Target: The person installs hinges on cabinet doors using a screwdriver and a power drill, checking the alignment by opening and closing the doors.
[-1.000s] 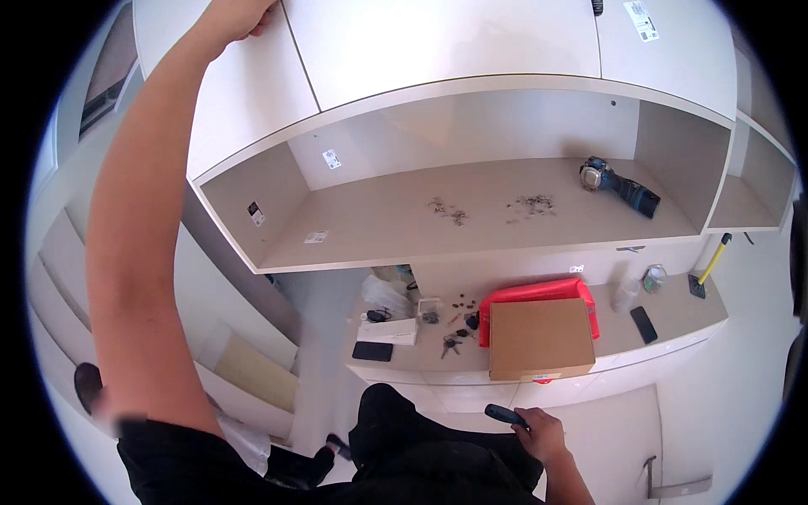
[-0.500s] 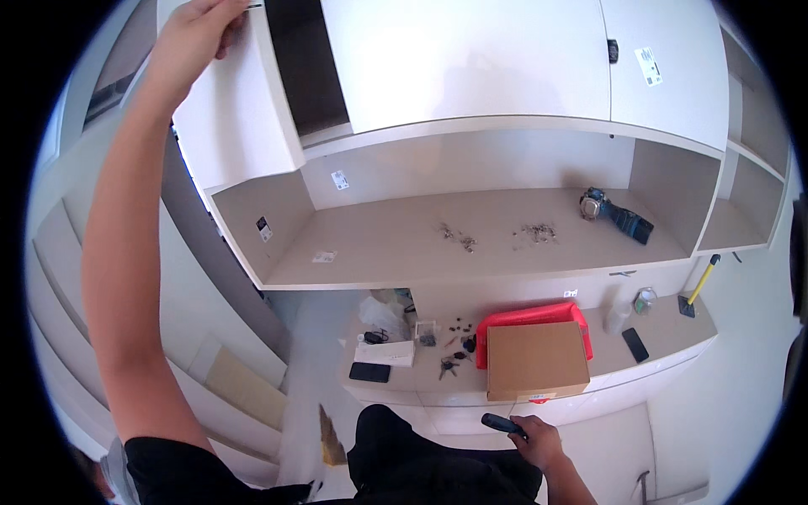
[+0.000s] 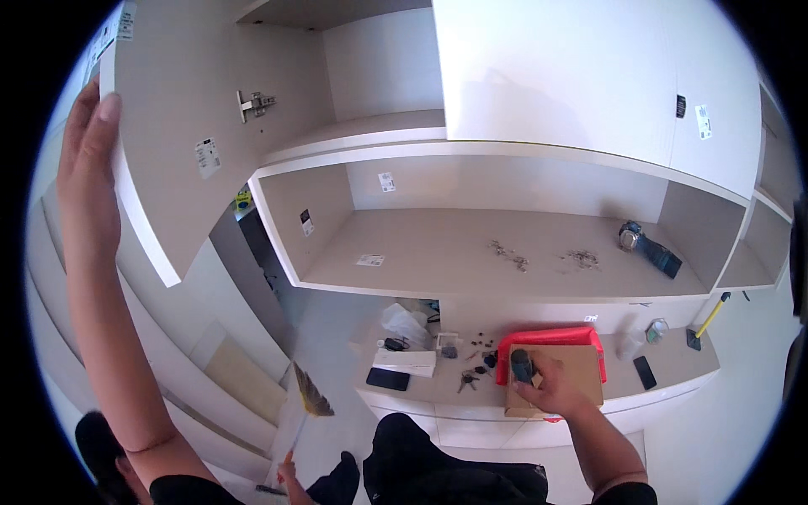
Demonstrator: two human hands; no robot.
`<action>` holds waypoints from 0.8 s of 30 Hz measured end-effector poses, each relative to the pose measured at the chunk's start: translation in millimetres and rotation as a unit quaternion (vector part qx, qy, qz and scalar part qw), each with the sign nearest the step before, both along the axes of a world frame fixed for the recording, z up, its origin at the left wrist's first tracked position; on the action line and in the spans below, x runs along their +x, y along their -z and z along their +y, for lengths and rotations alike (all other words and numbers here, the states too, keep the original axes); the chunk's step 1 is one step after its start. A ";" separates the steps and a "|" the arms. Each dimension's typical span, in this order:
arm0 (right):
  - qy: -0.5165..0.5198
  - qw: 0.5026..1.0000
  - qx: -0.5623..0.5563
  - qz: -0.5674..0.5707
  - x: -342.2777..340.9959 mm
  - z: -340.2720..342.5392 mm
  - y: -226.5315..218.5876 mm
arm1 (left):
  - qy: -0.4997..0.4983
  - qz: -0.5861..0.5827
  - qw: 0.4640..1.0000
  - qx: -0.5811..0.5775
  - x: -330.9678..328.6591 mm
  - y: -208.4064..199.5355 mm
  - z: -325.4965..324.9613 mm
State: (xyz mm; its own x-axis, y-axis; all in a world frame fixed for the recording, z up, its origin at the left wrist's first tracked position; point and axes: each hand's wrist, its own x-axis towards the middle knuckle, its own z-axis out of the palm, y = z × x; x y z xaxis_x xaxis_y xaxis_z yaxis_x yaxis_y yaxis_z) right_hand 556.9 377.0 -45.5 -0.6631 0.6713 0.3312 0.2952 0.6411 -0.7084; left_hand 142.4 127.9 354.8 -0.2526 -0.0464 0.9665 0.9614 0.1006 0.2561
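My left hand grips the outer edge of a cabinet door, its thumb on the inner face and its fingers round behind. The door stands swung out to the left, with a metal hinge on its inner side. Beyond it, the upper cabinet shows its inside and a shelf. My right hand is closed round a short, dark teal, handle-shaped tool; its exact kind is unclear. Tool and hand are over a brown cardboard box, which sits partly on a red tray.
A blue cordless power tool and small metal bits lie on the middle shelf. Keys, phones and a white box rest on the lower counter. At lower left, another person's hand holds a broom.
The cabinet door has swung wide to the left with my left hand, baring the hinge and shelf. My right hand has risen with the tool over the box. Another person's hand has appeared.
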 end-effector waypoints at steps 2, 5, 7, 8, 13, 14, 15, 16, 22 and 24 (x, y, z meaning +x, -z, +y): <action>-0.033 0.999 0.040 0.007 -22.1 5.1 -29.0 | -0.043 0.034 0.998 -0.029 2.3 11.3 -16.2; -0.081 0.992 0.084 0.046 -48.2 7.7 -73.3 | -0.093 0.105 0.990 -0.009 7.6 20.8 -16.6; -0.098 0.991 0.069 0.063 -60.4 9.8 -96.5 | -0.055 0.138 0.989 -0.023 10.4 24.8 -11.2; -0.112 0.990 0.061 0.063 -66.8 6.7 -111.9 | -0.044 0.159 0.986 -0.025 13.1 23.0 -16.2; -0.134 0.984 0.063 0.095 -77.2 -2.3 -156.6 | -0.003 0.177 0.984 -0.020 2.3 29.1 -21.1; -0.122 0.984 0.076 0.103 -79.0 -3.7 -158.4 | -0.014 0.191 0.981 -0.021 1.5 29.7 -27.9; -0.110 0.984 0.090 0.111 -80.2 -4.9 -159.3 | -0.020 0.191 0.981 -0.023 3.0 32.3 -34.3; -0.099 0.983 0.103 0.119 -81.5 -5.9 -161.1 | -0.027 0.192 0.981 -0.026 5.1 36.3 -41.7; -0.113 0.987 -0.007 0.112 -58.6 3.4 -153.1 | 0.044 0.161 0.984 -0.055 0.3 62.2 -37.1; -0.103 0.990 0.054 0.075 -55.6 3.3 -154.6 | 0.047 0.148 0.986 -0.066 -1.1 66.8 -41.0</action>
